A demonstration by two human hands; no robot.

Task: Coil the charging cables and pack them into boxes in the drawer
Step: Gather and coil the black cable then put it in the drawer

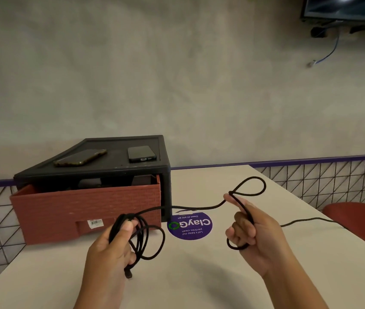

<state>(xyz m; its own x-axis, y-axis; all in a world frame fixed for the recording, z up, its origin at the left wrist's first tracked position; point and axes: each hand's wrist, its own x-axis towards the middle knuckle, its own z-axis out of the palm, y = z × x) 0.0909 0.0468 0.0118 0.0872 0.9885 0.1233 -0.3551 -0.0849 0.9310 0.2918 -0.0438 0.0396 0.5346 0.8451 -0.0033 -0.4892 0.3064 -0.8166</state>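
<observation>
On tabletop (221, 275), brick-red drawer (88, 210) stands ajar. Black charging cable (190, 207) held just above: left hand (110, 248) grips gathered coils, right hand (250, 228) pinches open loop. Best match loop size to coils, keep tail untwisted.

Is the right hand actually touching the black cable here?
Touching. The head view shows the black cable running through the curled fingers of the right hand, with a loop standing above the thumb.
</observation>
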